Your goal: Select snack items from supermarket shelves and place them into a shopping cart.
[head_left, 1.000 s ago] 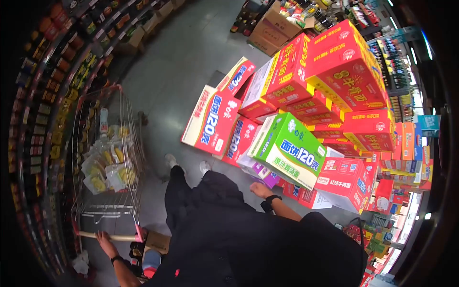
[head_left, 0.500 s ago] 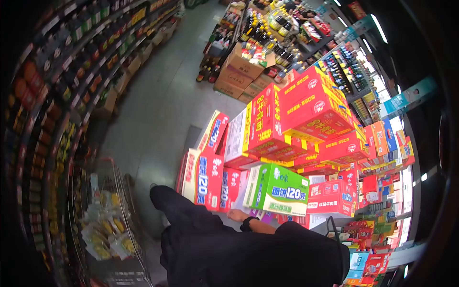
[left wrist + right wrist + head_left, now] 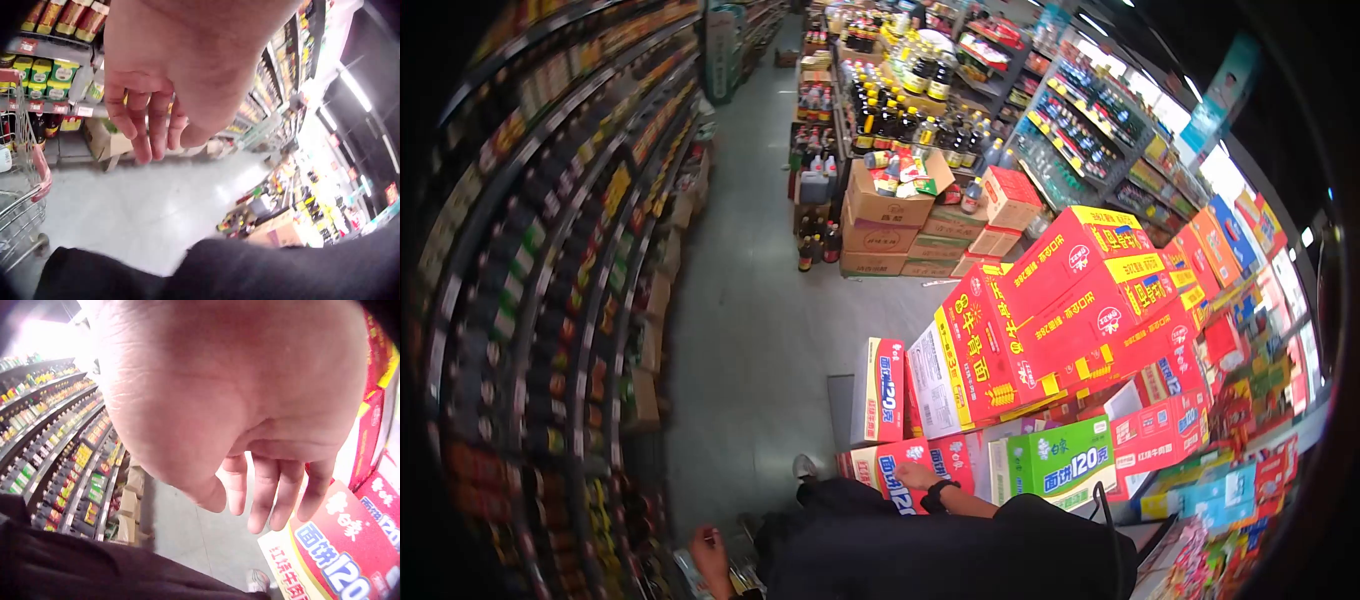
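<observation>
My left hand (image 3: 169,94) hangs with loosely bent fingers and nothing in them. In the left wrist view the shopping cart (image 3: 40,181) stands apart from it at the left edge. My right hand (image 3: 250,425) is also empty, its fingers relaxed and pointing down. Close by it is a red and cream noodle carton (image 3: 337,550) marked 120; in the head view the right hand (image 3: 915,477) overlaps that carton. A green noodle carton (image 3: 1060,460) sits to the right of the wristwatch (image 3: 940,492).
Stacked red and yellow cartons (image 3: 1050,330) rise ahead on the right. Long shelves of bottles (image 3: 530,330) line the left side of the grey aisle floor (image 3: 740,300). Farther ahead are brown boxes (image 3: 885,215) with bottles behind them.
My left hand has left the cart handle and hangs free. The view has swung up along the aisle, and I am nearer the cartons. The right hand stays empty.
</observation>
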`<state>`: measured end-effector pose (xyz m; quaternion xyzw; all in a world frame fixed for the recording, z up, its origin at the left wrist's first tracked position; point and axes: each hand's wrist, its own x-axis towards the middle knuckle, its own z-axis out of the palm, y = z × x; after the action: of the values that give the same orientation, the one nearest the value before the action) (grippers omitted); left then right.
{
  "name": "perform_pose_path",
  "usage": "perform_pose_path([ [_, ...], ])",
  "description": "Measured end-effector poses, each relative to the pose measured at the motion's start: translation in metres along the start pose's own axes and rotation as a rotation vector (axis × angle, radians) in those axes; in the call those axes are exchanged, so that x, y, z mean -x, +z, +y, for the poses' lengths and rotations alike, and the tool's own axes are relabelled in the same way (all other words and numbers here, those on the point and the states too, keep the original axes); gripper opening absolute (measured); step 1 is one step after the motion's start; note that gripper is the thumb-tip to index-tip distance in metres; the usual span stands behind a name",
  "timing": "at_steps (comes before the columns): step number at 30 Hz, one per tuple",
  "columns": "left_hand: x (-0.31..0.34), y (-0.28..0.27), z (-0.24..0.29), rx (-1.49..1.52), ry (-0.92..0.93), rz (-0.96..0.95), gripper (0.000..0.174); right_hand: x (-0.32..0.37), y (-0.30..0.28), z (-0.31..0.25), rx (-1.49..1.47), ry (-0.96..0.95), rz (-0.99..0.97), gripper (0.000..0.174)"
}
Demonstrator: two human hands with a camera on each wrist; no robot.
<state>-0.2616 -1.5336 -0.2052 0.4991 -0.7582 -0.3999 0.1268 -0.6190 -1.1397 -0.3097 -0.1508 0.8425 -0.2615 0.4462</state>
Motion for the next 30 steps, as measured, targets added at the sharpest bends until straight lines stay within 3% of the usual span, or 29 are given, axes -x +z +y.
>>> perform_pose_path([
  [3,-0.067,0.026,-0.044,-0.078,0.165,-0.121,0.016,-0.017,-0.005,-0.021,-0.095,-0.011,0.116,0.025],
  [4,-0.087,0.026,-0.068,-0.198,0.2,-0.256,0.023,-0.019,-0.007,-0.029,-0.111,-0.025,0.159,0.025],
  [5,-0.106,0.027,-0.09,-0.309,0.248,-0.389,0.03,-0.054,0.023,0.019,-0.173,-0.157,0.283,0.024],
  [6,-0.123,0.025,-0.096,-0.393,0.229,-0.522,0.029,-0.057,0.028,0.023,-0.139,-0.144,0.311,0.023],
  [8,-0.174,0.04,-0.081,-0.517,0.161,-0.726,0.028,-0.055,0.043,0.018,-0.082,-0.097,0.366,0.022],
  [9,-0.201,0.046,-0.075,-0.561,0.139,-0.798,0.027,-0.043,0.045,0.0,-0.112,0.061,0.372,0.021],
  [10,-0.228,0.053,-0.065,-0.59,0.124,-0.851,0.027,-0.023,0.034,-0.037,-0.186,0.099,0.383,0.024],
  [11,-0.256,0.06,-0.053,-0.62,0.125,-0.899,0.026,-0.031,0.048,-0.037,-0.225,0.191,0.358,0.025],
  [15,-0.373,0.084,-0.011,-0.789,0.229,-1.078,0.025,-0.045,0.077,-0.077,-0.285,0.367,0.43,0.034],
  [16,-0.407,0.089,0.0,-0.854,0.279,-1.132,0.025,-0.066,0.116,-0.056,-0.244,0.385,0.439,0.034],
  [18,-0.483,0.11,0.027,-1.142,0.558,-1.27,0.024,-0.104,0.176,-0.038,-0.145,0.415,0.437,0.034],
  [19,-0.52,0.124,0.044,-1.333,0.819,-1.318,0.024,-0.094,0.159,-0.085,-0.304,0.389,0.34,0.034],
  [20,-0.56,0.145,0.062,-1.417,1.068,-1.257,0.024,-0.09,0.147,-0.123,-0.451,0.479,0.243,0.032],
  [21,-0.603,0.168,0.067,-1.348,1.248,-1.059,0.024,-0.092,0.144,-0.16,-0.58,0.515,0.312,0.032],
  [22,-0.628,0.191,0.113,-1.135,1.105,-1.032,0.029,-0.093,0.141,-0.195,-0.706,0.553,0.381,0.033],
  [23,-0.637,0.208,0.185,-0.816,0.798,-1.01,0.035,-0.086,0.116,-0.251,-0.738,0.624,0.441,0.033],
  [24,-0.639,0.218,0.25,-0.562,0.623,-0.971,0.041,-0.077,0.077,-0.311,-0.762,0.698,0.502,0.034],
  [25,-0.636,0.223,0.31,-0.38,0.526,-0.942,0.048,-0.079,0.073,-0.327,-0.764,0.675,0.53,0.035],
  [26,-0.656,0.247,0.336,-0.205,0.615,-0.934,0.042,-0.08,0.069,-0.342,-0.766,0.653,0.557,0.036],
  [28,-0.657,0.26,0.403,0.186,0.596,-0.967,0.035,-0.103,0.105,-0.311,-0.761,0.476,0.528,0.037],
  [30,-0.66,0.273,0.432,0.272,0.502,-1.046,0.032,-0.131,0.111,-0.29,-0.808,0.458,0.455,0.036],
])
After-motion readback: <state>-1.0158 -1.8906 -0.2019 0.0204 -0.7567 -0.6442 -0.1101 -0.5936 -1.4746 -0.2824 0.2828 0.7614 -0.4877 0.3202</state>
